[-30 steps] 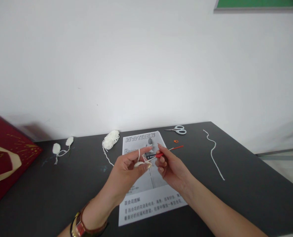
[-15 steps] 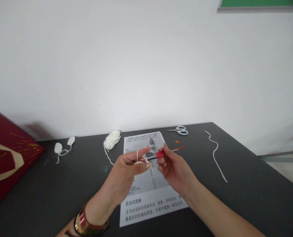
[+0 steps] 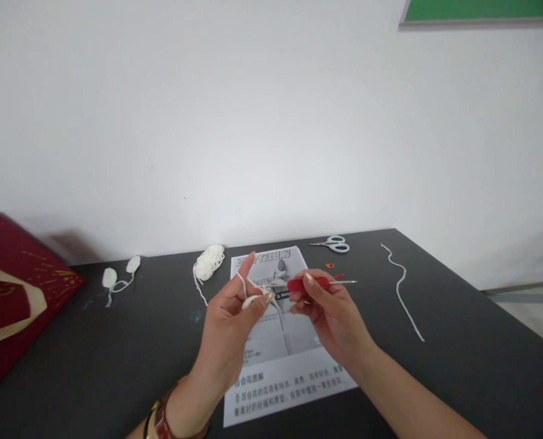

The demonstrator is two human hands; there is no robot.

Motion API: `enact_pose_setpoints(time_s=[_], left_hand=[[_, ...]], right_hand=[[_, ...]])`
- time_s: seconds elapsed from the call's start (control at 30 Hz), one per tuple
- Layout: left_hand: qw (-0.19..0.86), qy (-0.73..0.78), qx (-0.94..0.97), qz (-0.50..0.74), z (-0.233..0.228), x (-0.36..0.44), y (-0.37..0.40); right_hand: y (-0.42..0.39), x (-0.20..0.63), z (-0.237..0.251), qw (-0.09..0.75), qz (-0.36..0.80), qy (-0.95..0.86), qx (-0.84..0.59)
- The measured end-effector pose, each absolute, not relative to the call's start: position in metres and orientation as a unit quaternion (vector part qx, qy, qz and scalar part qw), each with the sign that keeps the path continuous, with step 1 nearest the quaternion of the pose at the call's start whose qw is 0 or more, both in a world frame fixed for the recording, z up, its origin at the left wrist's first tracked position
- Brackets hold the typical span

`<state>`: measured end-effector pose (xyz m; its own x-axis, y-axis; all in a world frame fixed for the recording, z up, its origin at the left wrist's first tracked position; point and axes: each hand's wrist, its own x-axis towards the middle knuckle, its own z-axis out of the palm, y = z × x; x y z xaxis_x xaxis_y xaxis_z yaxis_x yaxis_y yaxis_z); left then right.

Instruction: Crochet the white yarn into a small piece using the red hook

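My left hand (image 3: 230,311) pinches a small piece of white crochet work (image 3: 252,300) between thumb and fingers. White yarn (image 3: 240,281) loops round its raised index finger. A loose tail hangs below the thumb tip. Closed round the red handle of a crochet hook (image 3: 317,284) is my right hand (image 3: 329,308). The hook lies nearly level, one thin metal end pointing right and the other towards the white work; whether that end sits in a loop is too small to tell. Beneath both hands is a printed sheet (image 3: 294,390) with a flower picture.
On the black table (image 3: 161,341) lie a white yarn ball (image 3: 210,262), two small white crocheted pieces (image 3: 110,277) joined by yarn, scissors (image 3: 337,245), an orange stitch marker (image 3: 330,266) and a loose white strand (image 3: 400,286). A red bag (image 3: 24,262) stands at left, a wall behind.
My left index finger has lifted from pointing right to pointing up, drawing the yarn with it. The crochet hook in my right hand has tilted to nearly level.
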<state>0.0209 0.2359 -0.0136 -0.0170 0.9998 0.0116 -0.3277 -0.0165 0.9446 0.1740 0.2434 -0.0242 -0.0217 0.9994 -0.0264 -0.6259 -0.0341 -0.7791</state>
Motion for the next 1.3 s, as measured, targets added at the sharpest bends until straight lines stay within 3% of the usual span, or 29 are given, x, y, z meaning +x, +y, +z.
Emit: enact_pose_setpoints(time_s=[0.3, 0.5, 0.77, 0.87, 1.17, 1.3], left_hand=[[0.566, 0.393, 0.369, 0.623, -0.011, 0.03, 0.23], [0.525, 0.438, 0.411, 0.603, -0.011, 0.029, 0.23], [0.62, 0.369, 0.414, 0.556, -0.013, 0.025, 0.232], [0.639, 0.365, 0.395, 0.55, -0.013, 0.025, 0.233], [0.627, 0.386, 0.368, 0.567, -0.014, 0.026, 0.233], [0.635, 0.383, 0.352, 0.572, -0.014, 0.027, 0.236]], right_hand=[[0.231, 0.172, -0.029, 0.649, 0.456, -0.512, -0.33], [0.231, 0.174, -0.025, 0.656, 0.427, -0.514, -0.35], [0.243, 0.179, -0.023, 0.606, 0.641, -0.36, -0.303], [0.244, 0.179, -0.022, 0.591, 0.657, -0.362, -0.297], [0.239, 0.176, -0.026, 0.642, 0.481, -0.483, -0.351], [0.237, 0.178, -0.029, 0.626, 0.26, -0.645, -0.354]])
